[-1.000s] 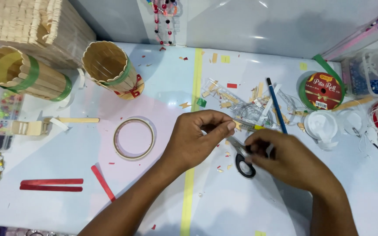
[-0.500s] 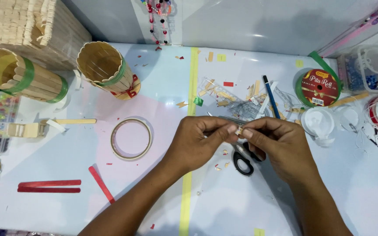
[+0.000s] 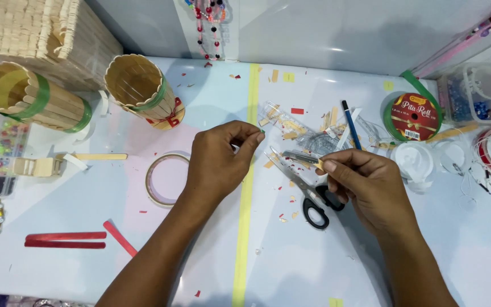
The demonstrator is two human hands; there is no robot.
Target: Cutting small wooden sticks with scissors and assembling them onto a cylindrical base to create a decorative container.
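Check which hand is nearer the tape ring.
Left. The left hand hovers just right of the tape ring, nearly over its edge; the right hand is far to its right, beyond the scissors.

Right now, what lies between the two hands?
In the head view, open scissors lie on the table between the left hand and right hand, plus small scraps.

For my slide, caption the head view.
Left hand pinches a tiny green bit; right hand holds a wood sliver above black-handled scissors.

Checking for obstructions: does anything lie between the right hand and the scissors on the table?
Nothing visible does. The right hand lies right over the black-handled scissors, partly covering one handle loop; only small paper scraps lie around them.
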